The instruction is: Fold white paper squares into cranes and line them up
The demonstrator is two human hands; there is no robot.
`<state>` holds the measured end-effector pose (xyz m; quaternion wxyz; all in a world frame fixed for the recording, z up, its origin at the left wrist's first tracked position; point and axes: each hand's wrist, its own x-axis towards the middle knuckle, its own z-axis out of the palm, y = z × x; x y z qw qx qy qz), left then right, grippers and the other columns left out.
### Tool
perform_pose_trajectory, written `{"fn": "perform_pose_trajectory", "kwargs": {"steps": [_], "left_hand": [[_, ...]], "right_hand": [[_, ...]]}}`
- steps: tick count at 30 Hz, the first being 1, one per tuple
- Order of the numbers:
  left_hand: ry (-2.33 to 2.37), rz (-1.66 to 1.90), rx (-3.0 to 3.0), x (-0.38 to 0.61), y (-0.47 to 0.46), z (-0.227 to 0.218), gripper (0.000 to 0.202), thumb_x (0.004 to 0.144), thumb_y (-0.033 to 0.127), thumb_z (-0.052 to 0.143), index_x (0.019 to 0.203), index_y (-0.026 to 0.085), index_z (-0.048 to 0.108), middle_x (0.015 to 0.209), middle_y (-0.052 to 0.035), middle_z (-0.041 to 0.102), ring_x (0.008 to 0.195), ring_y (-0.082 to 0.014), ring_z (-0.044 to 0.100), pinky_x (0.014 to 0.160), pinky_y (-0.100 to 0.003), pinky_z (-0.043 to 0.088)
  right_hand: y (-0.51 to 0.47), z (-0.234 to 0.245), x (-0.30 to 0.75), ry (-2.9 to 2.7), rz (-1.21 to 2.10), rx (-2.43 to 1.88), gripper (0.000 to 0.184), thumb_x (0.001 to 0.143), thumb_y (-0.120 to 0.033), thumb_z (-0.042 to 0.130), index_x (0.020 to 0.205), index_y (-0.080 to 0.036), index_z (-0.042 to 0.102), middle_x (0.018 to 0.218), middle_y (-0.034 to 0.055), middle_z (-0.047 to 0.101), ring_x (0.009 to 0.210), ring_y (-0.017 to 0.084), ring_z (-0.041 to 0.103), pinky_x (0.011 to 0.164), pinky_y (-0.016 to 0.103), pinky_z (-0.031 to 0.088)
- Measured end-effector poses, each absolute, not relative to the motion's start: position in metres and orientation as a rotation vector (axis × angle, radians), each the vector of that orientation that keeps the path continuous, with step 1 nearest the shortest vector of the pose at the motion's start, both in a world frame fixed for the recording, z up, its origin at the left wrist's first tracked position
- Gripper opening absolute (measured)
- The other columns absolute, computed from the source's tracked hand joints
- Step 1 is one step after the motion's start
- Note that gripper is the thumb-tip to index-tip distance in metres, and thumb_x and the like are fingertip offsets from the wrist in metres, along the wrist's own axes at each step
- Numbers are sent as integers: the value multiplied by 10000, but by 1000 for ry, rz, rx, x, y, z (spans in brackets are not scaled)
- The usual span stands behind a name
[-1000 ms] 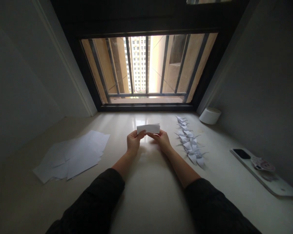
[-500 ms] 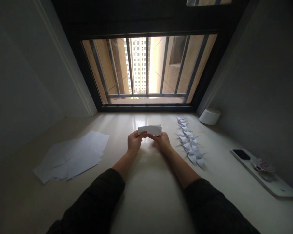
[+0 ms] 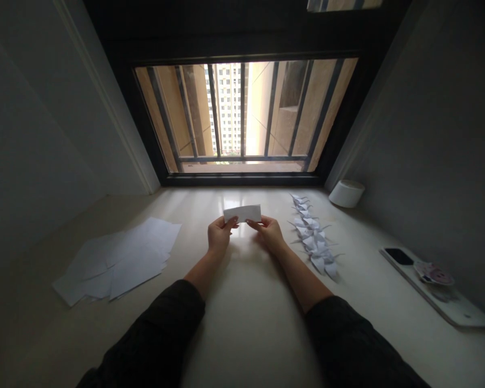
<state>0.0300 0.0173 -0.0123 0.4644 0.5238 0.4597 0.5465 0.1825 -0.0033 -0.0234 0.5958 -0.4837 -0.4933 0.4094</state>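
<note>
A folded white sheet of paper (image 3: 242, 213), now a narrow rectangle, is held up above the sill between both hands. My left hand (image 3: 219, 234) pinches its left end, thumb on the near face. On the other end, my right hand (image 3: 270, 231) grips it the same way, with its thumb along the lower edge. The fingers behind the paper are partly hidden. To the right of my right hand stand several folded paper cranes (image 3: 313, 237) in a close double row. Loose white paper sheets (image 3: 133, 258) lie overlapping on the left.
The pale windowsill (image 3: 250, 323) carries everything. At the right lie a white phone (image 3: 432, 291) with a round pig-face grip on its back and, farther off, a white cylindrical object (image 3: 346, 194). A dark-framed window (image 3: 242, 179) with bars closes the far side.
The folded paper has shifted slightly left and tilted a little. My thumbs, close together before, have moved apart toward its ends. The cranes and the loose sheets stay as they were.
</note>
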Motion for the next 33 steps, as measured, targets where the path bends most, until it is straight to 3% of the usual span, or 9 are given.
{"fn": "perform_pose_trajectory", "kwargs": {"steps": [5,15,23,33], "left_hand": [[1122,1354,1260,29,18,-14,403,626,472,705,857,143,691,696,-75,689,681,-200,650,510,-235,384],[1141,1347,1257,29,17,-13,395,623,470,711,837,139,687,693,-73,682,675,-199,645,519,-238,376],[1134,1364,1260,29,16,-13,373,639,461,700,831,141,686,702,-70,681,669,-194,641,526,-240,379],[1123,1388,1241,28,18,-13,377,620,475,710,802,147,677,694,-62,678,641,-191,644,522,-240,379]], "right_hand": [[-3,-26,185,-1117,1107,-1114,480,604,-502,719,914,-135,712,750,54,689,545,136,580,438,229,432],[-1,-26,193,-1138,1227,-973,354,617,-434,748,850,-168,739,877,56,701,772,175,618,680,293,511],[0,-28,199,-1204,1236,-960,405,612,-492,734,859,-170,740,872,56,710,814,181,602,798,347,487],[-1,-26,197,-1227,1232,-965,439,637,-539,701,877,-173,739,895,65,715,781,166,606,813,352,487]]}}
